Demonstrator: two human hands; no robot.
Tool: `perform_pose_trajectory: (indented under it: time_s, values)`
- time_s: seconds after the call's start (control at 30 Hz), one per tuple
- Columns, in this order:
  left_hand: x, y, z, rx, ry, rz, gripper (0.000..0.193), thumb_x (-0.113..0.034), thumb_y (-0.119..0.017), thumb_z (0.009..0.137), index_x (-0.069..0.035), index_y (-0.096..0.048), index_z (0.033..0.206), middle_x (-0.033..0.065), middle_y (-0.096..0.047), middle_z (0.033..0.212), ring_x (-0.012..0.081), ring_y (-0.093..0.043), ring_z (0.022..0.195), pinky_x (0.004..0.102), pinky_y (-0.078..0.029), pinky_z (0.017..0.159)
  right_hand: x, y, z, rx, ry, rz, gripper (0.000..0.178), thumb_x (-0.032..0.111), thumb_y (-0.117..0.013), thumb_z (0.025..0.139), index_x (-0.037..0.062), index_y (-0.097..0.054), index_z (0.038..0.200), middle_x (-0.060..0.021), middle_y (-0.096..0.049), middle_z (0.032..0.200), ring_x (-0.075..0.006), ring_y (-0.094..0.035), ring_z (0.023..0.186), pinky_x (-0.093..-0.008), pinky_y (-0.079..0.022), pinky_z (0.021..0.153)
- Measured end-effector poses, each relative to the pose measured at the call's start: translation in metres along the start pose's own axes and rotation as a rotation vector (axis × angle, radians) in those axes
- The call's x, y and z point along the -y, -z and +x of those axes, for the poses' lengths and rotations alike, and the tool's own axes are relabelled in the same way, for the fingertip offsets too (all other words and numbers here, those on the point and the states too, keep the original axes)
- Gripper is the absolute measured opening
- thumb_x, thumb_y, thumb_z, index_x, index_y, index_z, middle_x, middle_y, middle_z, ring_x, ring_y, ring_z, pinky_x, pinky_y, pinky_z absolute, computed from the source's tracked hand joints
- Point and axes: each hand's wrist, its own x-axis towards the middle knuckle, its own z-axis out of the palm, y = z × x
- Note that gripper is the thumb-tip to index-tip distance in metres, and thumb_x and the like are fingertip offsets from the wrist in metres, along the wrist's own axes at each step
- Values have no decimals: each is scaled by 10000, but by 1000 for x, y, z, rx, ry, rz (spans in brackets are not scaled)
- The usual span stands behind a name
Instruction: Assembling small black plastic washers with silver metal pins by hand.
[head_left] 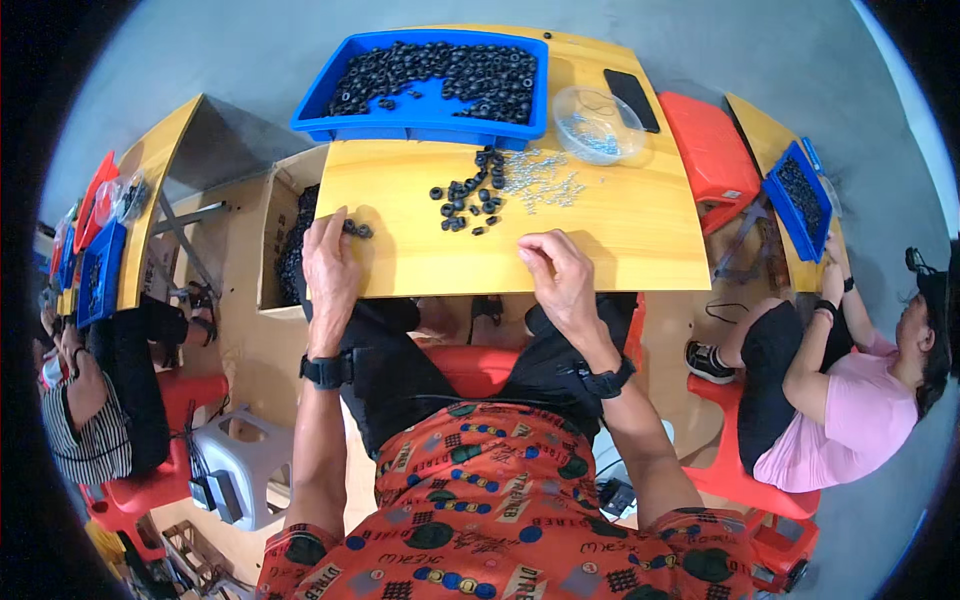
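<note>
My left hand (331, 262) rests at the table's left edge with its fingers extended, beside a few small black ring-like parts (358, 230). Near the front edge, my right hand (562, 275) is closed, thumb against forefinger; whatever may be between them is too small to make out. Farther in lies a loose pile of black parts (462, 196), some upright and some on their sides. Small silvery pins or screws (540, 180) are scattered to its right. Behind them stands a blue tray (425, 131) holding many more black parts.
A clear plastic tub (601, 147) with silvery pieces and a dark phone (631, 100) occupy the table's back right. Below the left edge is a cardboard box (268, 250) of black parts. A red stool (708, 150) stands right. People sit at side tables, one in a pink shirt (850, 410).
</note>
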Motion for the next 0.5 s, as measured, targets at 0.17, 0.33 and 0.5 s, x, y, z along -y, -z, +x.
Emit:
perform_pose_trajectory:
  time_s: [0.17,0.33,0.5]
  values:
    - [-9,1,4,43,39,-51,354,33,-520,856,-7,-601,1198,170,-607,1117,354,-552,1049,417,-447,909,-7,-3,5,-46,30,-54,69,41,-615,861,6,-626,919,-141,-632,848,-310,-630,775,-371,-495,684]
    - [-43,3,5,-134,-32,-29,349,49,-583,821,-23,-631,1159,162,-620,1113,339,-559,1056,415,-458,910,-12,-4,9,-69,-2,-71,67,41,-617,858,8,-626,916,-141,-635,843,-310,-630,764,-372,-494,676]
    - [-72,-26,15,-87,-149,-214,208,8,-669,782,-9,-699,986,142,-662,993,326,-613,944,404,-491,847,-11,-6,9,-88,-35,-65,66,41,-621,855,9,-629,912,-140,-640,835,-309,-635,764,-371,-494,673]
